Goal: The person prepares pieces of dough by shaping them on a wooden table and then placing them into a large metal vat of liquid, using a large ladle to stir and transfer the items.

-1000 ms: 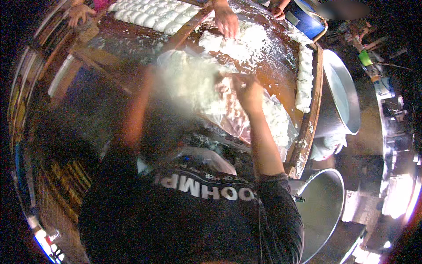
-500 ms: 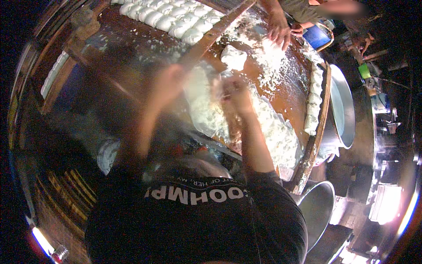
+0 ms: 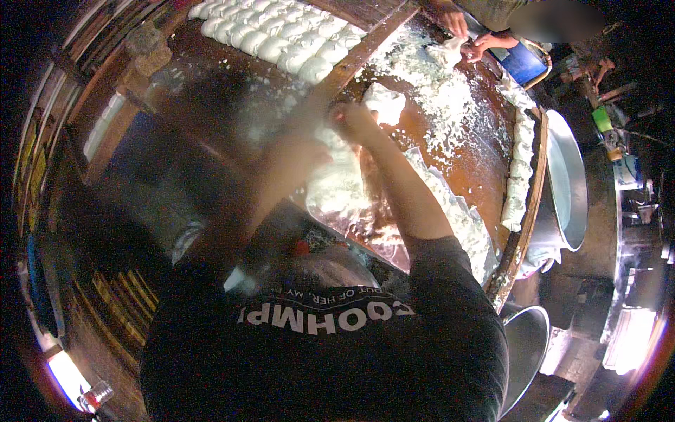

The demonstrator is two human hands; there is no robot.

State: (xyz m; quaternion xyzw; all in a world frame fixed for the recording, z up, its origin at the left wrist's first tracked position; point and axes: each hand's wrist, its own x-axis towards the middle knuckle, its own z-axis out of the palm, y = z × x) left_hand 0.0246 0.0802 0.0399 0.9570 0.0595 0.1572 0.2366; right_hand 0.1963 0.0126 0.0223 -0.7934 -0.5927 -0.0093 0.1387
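My left hand [image 3: 309,156], smeared by motion, is low over a bed of white crumbly stuff [image 3: 337,193] spread on a clear sheet; its fingers cannot be made out. Farther up and to the right, my right hand [image 3: 353,123] looks closed, and whatever is in it is hidden. Just beyond that hand a white dough-like lump [image 3: 387,104] rests on the brown tabletop [image 3: 422,133]. More of the white crumbly stuff [image 3: 467,232] lies to the right of my right forearm.
Rows of white lumps [image 3: 274,32] fill the far left, behind a wooden bar [image 3: 365,53]. More lumps [image 3: 520,162] line the right edge. Across the table a co-worker's hands [image 3: 481,46] hold a white piece [image 3: 446,50]. Metal basins [image 3: 569,183] stand at the right.
My left hand has come down and right, onto the white stuff. My right hand has shifted slightly up and left. The co-worker's hands have risen from the scattered crumbs with a white piece.
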